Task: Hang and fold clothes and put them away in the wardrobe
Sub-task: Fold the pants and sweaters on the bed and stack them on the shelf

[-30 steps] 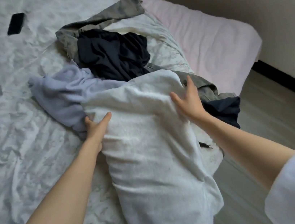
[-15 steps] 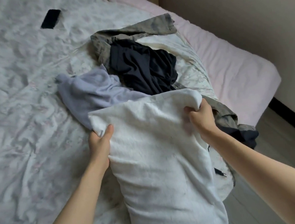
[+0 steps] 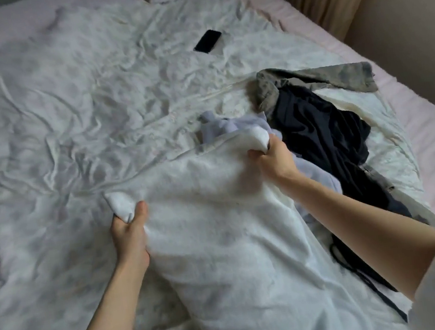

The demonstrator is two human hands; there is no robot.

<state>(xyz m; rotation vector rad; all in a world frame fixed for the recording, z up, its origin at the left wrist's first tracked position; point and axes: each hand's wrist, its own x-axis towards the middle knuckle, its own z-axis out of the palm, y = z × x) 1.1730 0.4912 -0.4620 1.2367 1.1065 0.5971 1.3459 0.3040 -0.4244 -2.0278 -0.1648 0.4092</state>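
White garment (image 3: 234,232) dragged leftward, top corners gripped by left hand (image 3: 129,233), right hand (image 3: 272,158).

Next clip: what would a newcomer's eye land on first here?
Both hands, left hand and right hand, grip the far corners of a white garment spread at the centre of the bed. To its right lies a dark garment on a pile; a black phone rests farther up.

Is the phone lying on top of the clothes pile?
No, the phone lies alone on the duvet, apart from the dark garment.
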